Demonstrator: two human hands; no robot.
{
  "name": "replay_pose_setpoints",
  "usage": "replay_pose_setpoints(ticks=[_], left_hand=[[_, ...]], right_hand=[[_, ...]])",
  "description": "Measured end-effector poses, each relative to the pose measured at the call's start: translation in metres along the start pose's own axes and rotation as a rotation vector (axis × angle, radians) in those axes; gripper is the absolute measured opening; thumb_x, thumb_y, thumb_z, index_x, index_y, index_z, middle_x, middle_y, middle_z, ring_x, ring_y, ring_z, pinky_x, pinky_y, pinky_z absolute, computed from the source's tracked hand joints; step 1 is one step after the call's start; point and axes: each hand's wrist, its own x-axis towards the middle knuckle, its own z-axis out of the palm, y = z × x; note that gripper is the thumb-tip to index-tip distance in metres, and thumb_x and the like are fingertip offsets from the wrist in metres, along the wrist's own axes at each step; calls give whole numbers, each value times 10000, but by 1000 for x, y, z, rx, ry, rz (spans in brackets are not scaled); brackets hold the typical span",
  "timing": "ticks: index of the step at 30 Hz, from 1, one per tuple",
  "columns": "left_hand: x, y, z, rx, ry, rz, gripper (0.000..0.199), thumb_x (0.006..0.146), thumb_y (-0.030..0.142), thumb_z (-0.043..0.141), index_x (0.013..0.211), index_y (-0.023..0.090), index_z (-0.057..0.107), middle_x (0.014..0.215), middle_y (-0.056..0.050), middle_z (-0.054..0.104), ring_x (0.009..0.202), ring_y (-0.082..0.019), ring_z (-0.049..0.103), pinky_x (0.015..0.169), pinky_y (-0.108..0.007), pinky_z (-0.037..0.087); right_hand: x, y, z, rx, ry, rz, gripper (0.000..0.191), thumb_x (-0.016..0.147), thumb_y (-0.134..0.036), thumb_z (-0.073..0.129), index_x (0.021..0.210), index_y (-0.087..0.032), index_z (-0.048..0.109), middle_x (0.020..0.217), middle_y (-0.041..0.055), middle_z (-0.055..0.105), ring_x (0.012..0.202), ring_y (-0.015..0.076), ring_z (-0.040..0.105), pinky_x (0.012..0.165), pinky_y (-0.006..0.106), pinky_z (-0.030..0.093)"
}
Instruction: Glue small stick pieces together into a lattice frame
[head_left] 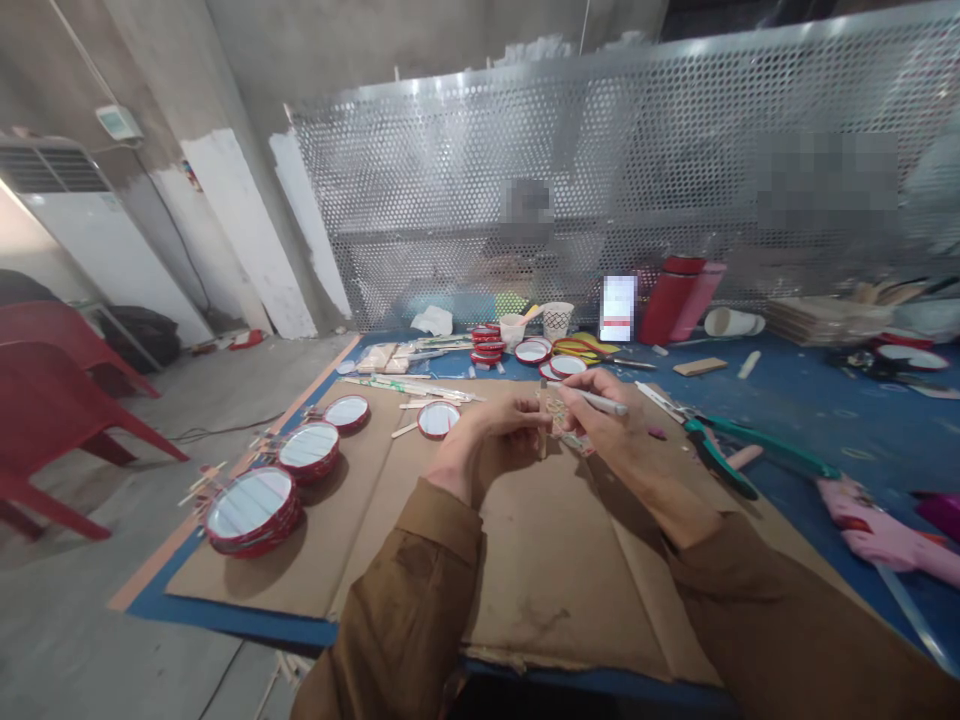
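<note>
My left hand point(514, 425) is closed on a narrow flat wooden stick point(543, 448), held roughly upright above the cardboard. My right hand point(600, 410) grips a pale pen point(606, 402), its front end close to the top of the stick. Beneath both hands the brown cardboard point(547, 560) covers the table. Some small multicoloured bits point(574, 436) lie behind the hands, partly hidden by them. Just left of my left hand is a round red-rimmed lid point(439, 419) with a white face. Several larger red-rimmed round pieces point(251, 505) with sticks attached stand along the left.
A teal-handled cutting tool point(724, 460) and a pink glue gun point(877, 525) lie at right. Paper cups point(557, 320), a lit phone point(618, 308) and a red bottle point(671, 302) stand at the back, before a perforated metal screen point(435, 190). Red chairs point(60, 430) are at left.
</note>
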Motion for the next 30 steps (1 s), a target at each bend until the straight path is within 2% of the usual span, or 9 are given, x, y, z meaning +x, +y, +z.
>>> replay_pose_setpoints(ticks=[7,15,23,30], left_hand=[[-3,5,1,16,-7,-8,245,881,360,595,797,130,587,598,-15,613,525,-100,546,579,-227,422],[-1,2,0,30,4,-18,215,893,323,567,858,118,621,602,-10,615,559,-100,554,608,-218,434],[-4,6,-1,17,-14,8,260,882,376,599,851,118,614,588,1,595,510,-77,520,564,-204,405],[-2,6,0,48,-4,-38,253,882,370,584,829,123,607,578,-8,603,483,-90,522,558,-220,416]], right_hand=[[1,2,0,32,-18,0,258,789,-459,638,831,-220,552,519,-45,577,415,108,520,402,210,403],[1,1,1,21,-24,33,303,764,-500,651,844,-223,556,526,-43,577,434,124,550,410,223,413],[-2,-4,0,-27,-63,41,285,785,-490,621,829,-216,560,512,-33,580,418,116,525,386,209,388],[0,-2,0,18,-27,28,292,770,-496,639,829,-221,562,519,-34,582,443,127,562,403,214,418]])
